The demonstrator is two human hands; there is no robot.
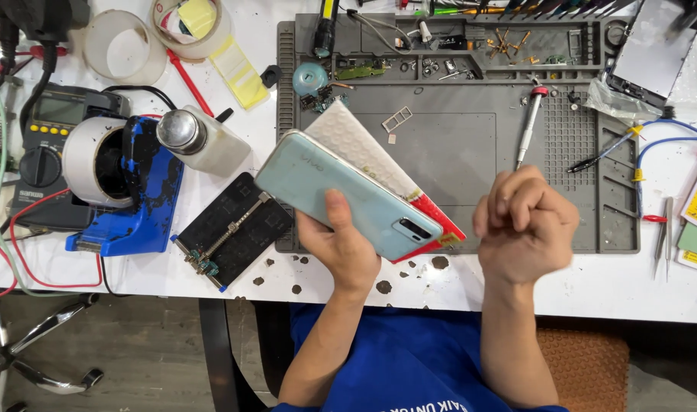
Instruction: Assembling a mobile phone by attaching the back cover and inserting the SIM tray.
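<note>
My left hand [341, 244] holds a pale blue-green phone [341, 191] back side up, its camera end toward the lower right. Under the phone, in the same hand, is a white textured packet with a red edge [363, 149]. My right hand [525, 225] hovers to the right of the phone above the grey work mat [470, 152], fingers curled into a loose fist with nothing visible in them. A screwdriver with a red cap [529, 122] lies on the mat just beyond that hand.
A blue tape dispenser [127, 191], a multimeter [47, 145] and a steel-topped bottle [199, 137] stand at left. A black clamp fixture [234, 229] lies near the table's front edge. Small parts fill the mat's top tray [440, 53]. Tweezers [663, 233] and a screen panel [653, 53] sit right.
</note>
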